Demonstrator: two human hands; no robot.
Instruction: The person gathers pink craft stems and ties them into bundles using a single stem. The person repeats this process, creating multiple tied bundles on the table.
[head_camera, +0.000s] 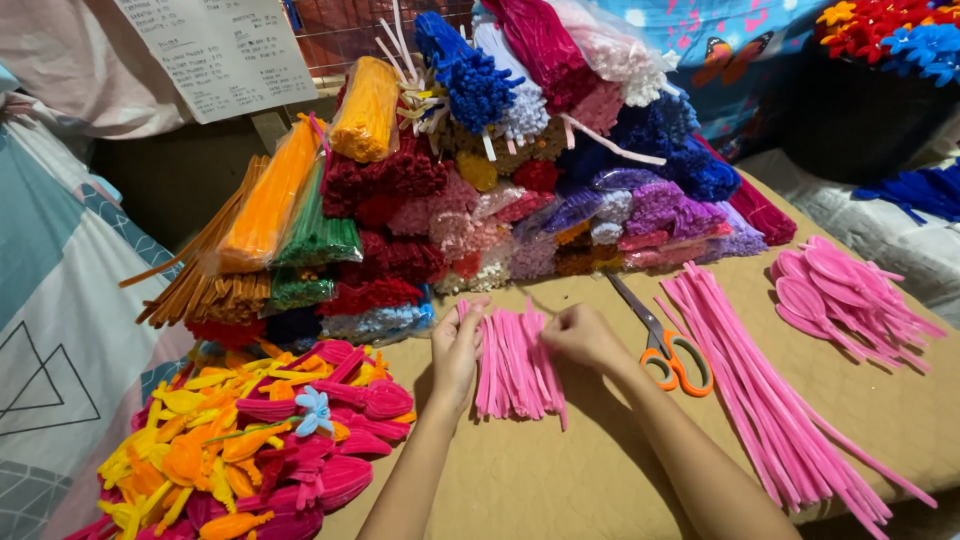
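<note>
Petals in yellow, orange and dark pink sit in a heap at the far left, with one small blue flower on top. We cannot see the bottom of that heap, because the edge of the view cuts it off. Next comes our left hand. It stands on its side on the brown table, and its fingers are together, pressed flat against the left side of a bunch of short pink fuzzy sticks. The bunch lies between both hands, near the middle of the table. Our right hand is at the top right of the bunch. Its fingers curl down onto the stick tips, but we cannot tell if they pinch one. Just right of it lie scissors with orange handles. Then come long pink sticks, and pink loops. Behind everything, packs of fuzzy sticks are stacked high, and the ones at the back are hidden.
</note>
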